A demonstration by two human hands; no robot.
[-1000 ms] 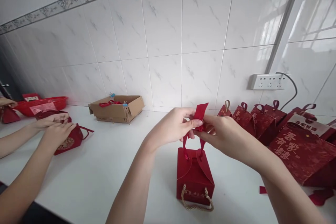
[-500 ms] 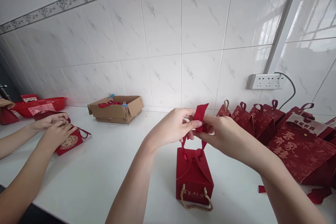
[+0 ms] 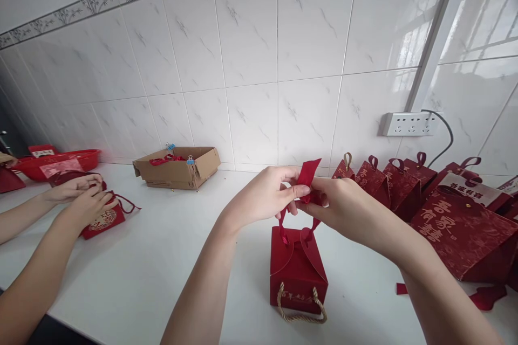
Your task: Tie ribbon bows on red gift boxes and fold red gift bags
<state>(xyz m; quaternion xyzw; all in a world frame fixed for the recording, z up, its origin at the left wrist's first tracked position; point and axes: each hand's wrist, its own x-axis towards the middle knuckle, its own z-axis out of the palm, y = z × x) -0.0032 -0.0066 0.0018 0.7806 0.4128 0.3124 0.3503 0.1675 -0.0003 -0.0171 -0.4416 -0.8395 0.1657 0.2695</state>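
A red gift box (image 3: 298,269) with curved top flaps stands on the white table in front of me. A gold rope handle (image 3: 302,318) hangs at its front. Red ribbon (image 3: 309,172) runs up from the box top into my hands. My left hand (image 3: 275,188) pinches the ribbon between thumb and fingers, a loose end sticking up above. Close beside it, my right hand (image 3: 334,199) has its fingers closed on the same ribbon. The crossing of the ribbon is partly hidden by my fingers.
Several red gift boxes (image 3: 457,232) crowd the right side, near ribbon scraps (image 3: 489,297). At the back stands a cardboard box (image 3: 178,170) holding red ribbon. On the left, another person's hands (image 3: 83,194) work on a red box (image 3: 103,221) near a red basin (image 3: 83,160).
My hands keep nearly the same pose on the ribbon, and the gift box stays in place. The view has shifted slightly.
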